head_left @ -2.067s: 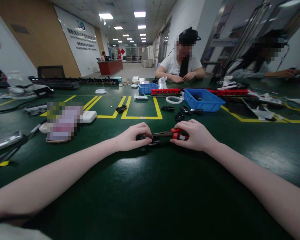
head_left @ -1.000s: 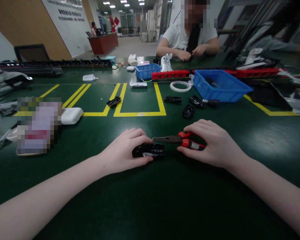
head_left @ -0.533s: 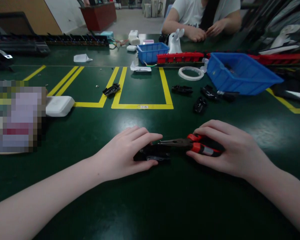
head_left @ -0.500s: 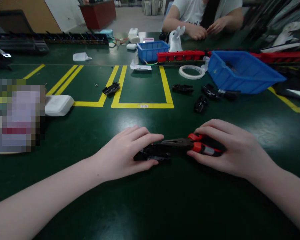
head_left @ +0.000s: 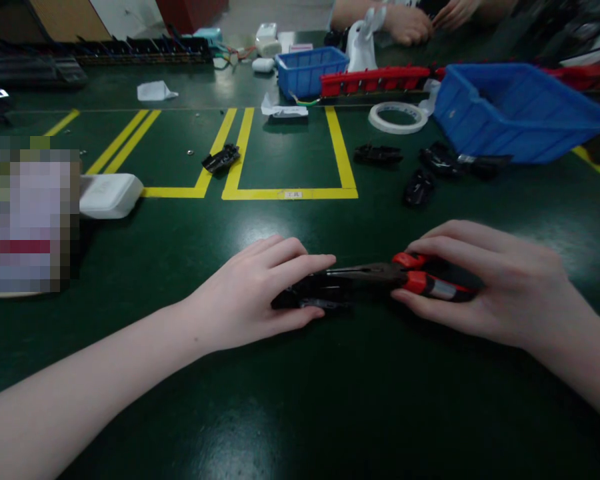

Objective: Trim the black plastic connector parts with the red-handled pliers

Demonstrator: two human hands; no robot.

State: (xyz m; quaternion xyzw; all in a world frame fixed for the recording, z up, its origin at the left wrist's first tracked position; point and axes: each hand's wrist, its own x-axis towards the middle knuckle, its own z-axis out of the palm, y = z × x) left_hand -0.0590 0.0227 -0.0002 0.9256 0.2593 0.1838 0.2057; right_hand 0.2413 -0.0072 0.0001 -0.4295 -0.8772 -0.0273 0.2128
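Note:
My left hand (head_left: 260, 290) is closed around a black plastic part (head_left: 333, 297), pinning it low over the green table. Fingers and thumb cover the part's left end. In my right hand (head_left: 500, 287) is a pair of long-nose pliers (head_left: 423, 281) with red and black handles. The plier jaws point left and reach over the black part's upper edge; whether they bite on it cannot be made out. Past my hands lie several similar black parts, one (head_left: 221, 159) on yellow tape and another (head_left: 418, 187) to the right.
A large blue bin (head_left: 520, 113) and a smaller blue bin (head_left: 310, 72) stand at the back beside a red strip (head_left: 380, 80). A roll of white tape (head_left: 399, 119) lies before them. A white case (head_left: 111, 195) is at left. Across the table show another person's hands (head_left: 413, 25).
The view has tipped downward, so the background sits higher in it. My right hand and the pliers appear slightly farther right; both hands keep their holds.

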